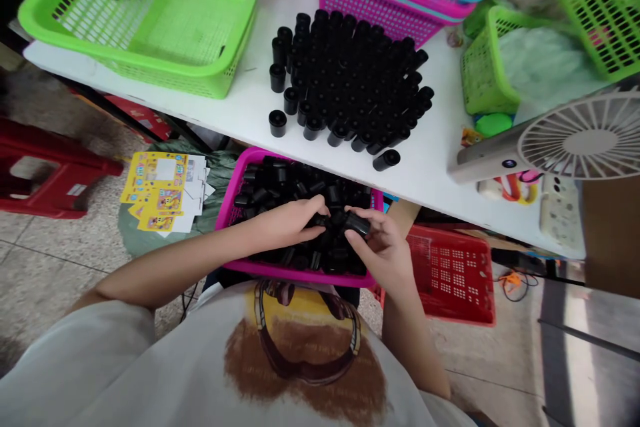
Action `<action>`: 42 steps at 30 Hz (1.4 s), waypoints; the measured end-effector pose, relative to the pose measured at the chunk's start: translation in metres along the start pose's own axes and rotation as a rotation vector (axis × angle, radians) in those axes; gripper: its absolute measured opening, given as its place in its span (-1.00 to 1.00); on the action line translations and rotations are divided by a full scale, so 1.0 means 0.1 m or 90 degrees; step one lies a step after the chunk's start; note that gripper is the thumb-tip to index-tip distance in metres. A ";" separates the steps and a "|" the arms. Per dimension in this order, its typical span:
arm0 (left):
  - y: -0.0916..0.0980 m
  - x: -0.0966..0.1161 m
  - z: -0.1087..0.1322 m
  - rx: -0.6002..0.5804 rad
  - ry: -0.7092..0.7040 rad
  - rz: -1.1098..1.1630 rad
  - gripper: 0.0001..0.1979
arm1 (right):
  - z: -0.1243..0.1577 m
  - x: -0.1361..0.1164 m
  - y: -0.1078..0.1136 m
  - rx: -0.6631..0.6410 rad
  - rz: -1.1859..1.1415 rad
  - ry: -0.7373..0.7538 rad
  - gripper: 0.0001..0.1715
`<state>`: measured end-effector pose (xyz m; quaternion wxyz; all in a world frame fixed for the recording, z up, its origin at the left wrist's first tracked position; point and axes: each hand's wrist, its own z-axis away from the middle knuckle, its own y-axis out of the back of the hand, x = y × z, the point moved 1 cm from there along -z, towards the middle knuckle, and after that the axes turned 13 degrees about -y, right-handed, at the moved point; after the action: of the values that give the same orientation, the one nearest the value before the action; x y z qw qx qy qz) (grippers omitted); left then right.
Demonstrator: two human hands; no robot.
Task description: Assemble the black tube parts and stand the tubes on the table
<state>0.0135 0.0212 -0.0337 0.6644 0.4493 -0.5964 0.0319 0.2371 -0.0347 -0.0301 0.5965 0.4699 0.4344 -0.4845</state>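
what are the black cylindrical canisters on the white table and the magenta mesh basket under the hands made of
The black cylindrical canisters look like moulded plastic, satin with soft highlights and even colour. The magenta mesh basket also seems moulded plastic, glossy, with a smooth rim and regular grid holes.

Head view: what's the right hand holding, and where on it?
The right hand holds a black tube, its fingers around the tube's side. The left hand is on the pile of tubes; whether it holds one can't be told.
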 end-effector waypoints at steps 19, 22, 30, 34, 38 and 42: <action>0.12 0.21 0.24 0.142 -0.127 -0.037 -0.72 | 0.03 -0.10 -0.02 -0.037 0.004 -0.009 -0.67; 0.17 0.23 0.25 0.150 -0.169 -0.058 -0.73 | 0.05 -0.09 -0.05 -0.022 0.031 -0.005 -0.67; 0.20 0.26 0.24 0.177 -0.154 0.016 -0.61 | 0.07 -0.12 -0.24 -0.039 -0.040 0.007 -0.68; 0.21 0.23 0.21 0.186 -0.157 -0.019 -0.53 | 0.03 -0.12 -0.35 0.012 0.048 0.004 -0.67; 0.39 0.21 0.18 0.126 -0.124 -0.139 -0.44 | -0.04 -0.15 -0.28 0.015 0.189 0.035 -0.53; 0.56 0.25 0.26 0.106 -0.025 -0.254 -0.66 | -0.27 -0.02 0.18 0.299 0.255 0.071 -0.34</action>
<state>-0.0318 0.0254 0.0152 0.6063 0.6123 -0.5039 -0.0596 0.2528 -0.0058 -0.0303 0.5305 0.6968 0.2418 -0.4179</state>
